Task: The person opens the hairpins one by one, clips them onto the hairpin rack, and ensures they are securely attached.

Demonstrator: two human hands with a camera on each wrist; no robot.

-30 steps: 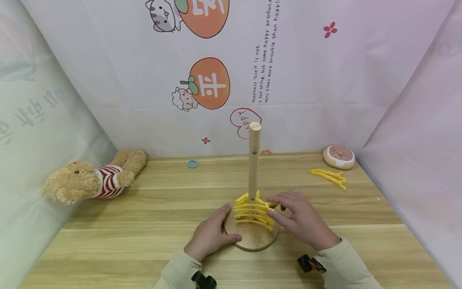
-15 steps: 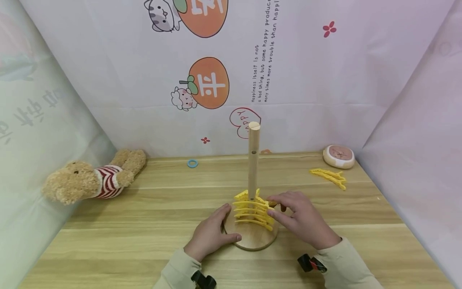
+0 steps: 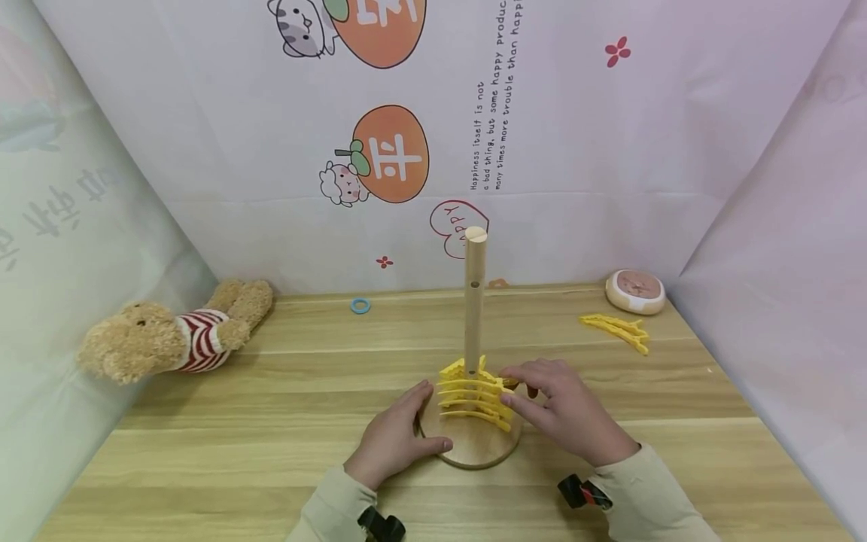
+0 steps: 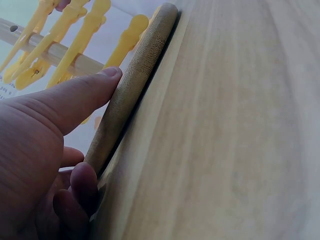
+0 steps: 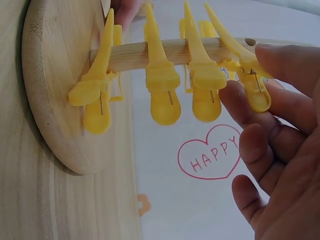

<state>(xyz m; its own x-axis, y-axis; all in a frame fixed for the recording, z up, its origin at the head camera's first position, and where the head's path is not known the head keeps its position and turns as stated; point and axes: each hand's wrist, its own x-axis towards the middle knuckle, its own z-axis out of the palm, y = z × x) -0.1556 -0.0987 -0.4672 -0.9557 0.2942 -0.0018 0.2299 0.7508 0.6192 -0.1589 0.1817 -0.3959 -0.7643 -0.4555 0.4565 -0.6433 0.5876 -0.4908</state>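
a plush bear (image 3: 203, 340) lies at far left. the left hand (image 3: 396, 436) grips the round wooden base (image 3: 474, 453), thumb at its rim. the post (image 3: 475, 316) rises upright — yellow clips (image 5: 163, 77) sit along its lower part, long axes crosswise, narrow tips pointing left, handles right. the right hand (image 3: 558, 406) pinches the uppermost clip (image 5: 257, 97) near its handle. farther right, more yellow clips (image 3: 618, 331) lie on the surface (image 3: 677, 421). compared with a second ago, hands and clips keep their places.
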